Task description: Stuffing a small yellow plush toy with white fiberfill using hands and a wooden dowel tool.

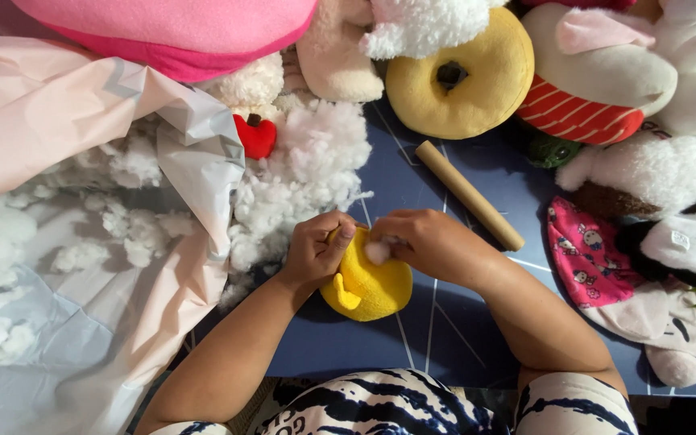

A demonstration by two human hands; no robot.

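Head view shows both hands working on a small yellow plush toy that rests on the dark blue surface. Left hand is clenched around the toy's upper left side, thumb over its top edge. Right hand pinches a tuft of white stuffing at the toy's top, where an opening seems to be, though the fingers hide it.

Judging by its shape, the toy is already rounded and fairly full, so the filling looks well along; the tuft at the top is not yet tucked in, and I cannot tell whether the opening is closed.

A large heap of loose stuffing lies just left of and beyond the toy, spilling from a pale pink plastic bag. A cardboard tube lies beyond the toy to its right. Finished plush toys, among them a yellow ring-shaped one, are piled beyond the toy.
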